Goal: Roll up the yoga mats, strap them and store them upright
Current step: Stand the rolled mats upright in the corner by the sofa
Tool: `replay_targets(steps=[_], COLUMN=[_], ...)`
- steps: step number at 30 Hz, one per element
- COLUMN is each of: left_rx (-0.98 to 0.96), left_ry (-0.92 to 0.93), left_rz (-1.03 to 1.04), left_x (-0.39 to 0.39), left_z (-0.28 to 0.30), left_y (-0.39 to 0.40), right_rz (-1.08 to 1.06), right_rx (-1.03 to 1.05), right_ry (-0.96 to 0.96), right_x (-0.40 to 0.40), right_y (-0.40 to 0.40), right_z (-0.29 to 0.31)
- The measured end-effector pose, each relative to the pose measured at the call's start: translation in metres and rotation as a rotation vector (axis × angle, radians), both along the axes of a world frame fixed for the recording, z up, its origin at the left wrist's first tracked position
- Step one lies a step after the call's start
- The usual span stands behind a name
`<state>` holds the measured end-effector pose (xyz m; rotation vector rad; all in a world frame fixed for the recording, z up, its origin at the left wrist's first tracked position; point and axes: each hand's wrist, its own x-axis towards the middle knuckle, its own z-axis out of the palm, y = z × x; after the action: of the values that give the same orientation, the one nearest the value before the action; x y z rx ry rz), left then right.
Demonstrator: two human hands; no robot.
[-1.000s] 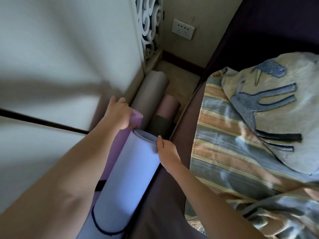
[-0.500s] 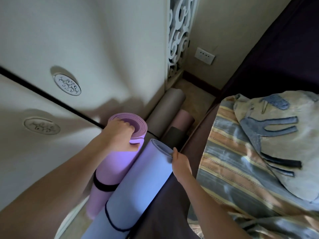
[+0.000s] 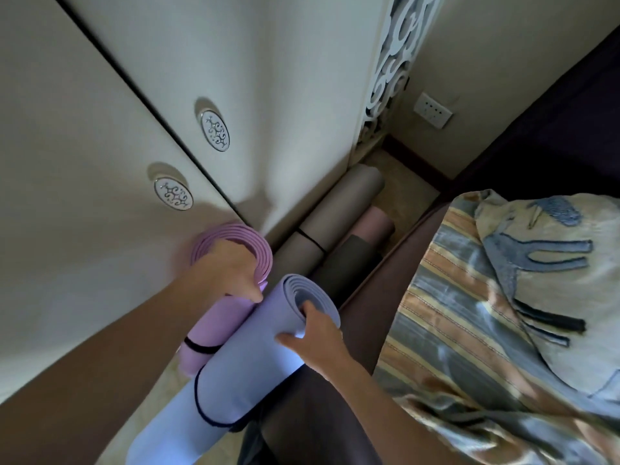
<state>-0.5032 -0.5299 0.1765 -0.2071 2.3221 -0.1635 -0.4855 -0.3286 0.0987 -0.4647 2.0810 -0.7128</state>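
Head view, frame centre: left hand (image 3: 231,271) grips the rolled purple yoga mat (image 3: 214,317) by its top end. Right hand (image 3: 317,337) grips the rolled blue yoga mat (image 3: 241,360), fingers curled over its end.

No readable text, labels, brands or numbers on any surface, only ornamental scroll patterns

Purple mat (image 3: 214,317) under left fingers (image 3: 235,263) looked matt foam; blue mat (image 3: 241,357) under right fingers (image 3: 302,333) likewise; wardrobe door (image 3: 268,78) smooth, satin; blanket (image 3: 453,313) woven cloth.
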Motion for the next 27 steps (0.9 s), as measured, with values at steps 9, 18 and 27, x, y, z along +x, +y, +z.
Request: replay_targets(steps=[9, 18, 27], left_rx=[0.142, 0.097, 0.043], left_ry=[0.024, 0.263, 0.380], left_rz=[0.021, 0.062, -0.001], left_x=[0.010, -0.030, -0.010], left_z=[0.042, 0.101, 0.100], left_y=[-0.019, 0.000, 0.007], right_rz=[-0.135, -0.174, -0.041], right_rx=[-0.085, -0.221, -0.160], right_ry=[0.138, 0.406, 0.539], right_x=[0.013, -0.088, -0.133], right_y=[0.002, 0.024, 0.034], right_z=[0.048, 0.179, 0.227])
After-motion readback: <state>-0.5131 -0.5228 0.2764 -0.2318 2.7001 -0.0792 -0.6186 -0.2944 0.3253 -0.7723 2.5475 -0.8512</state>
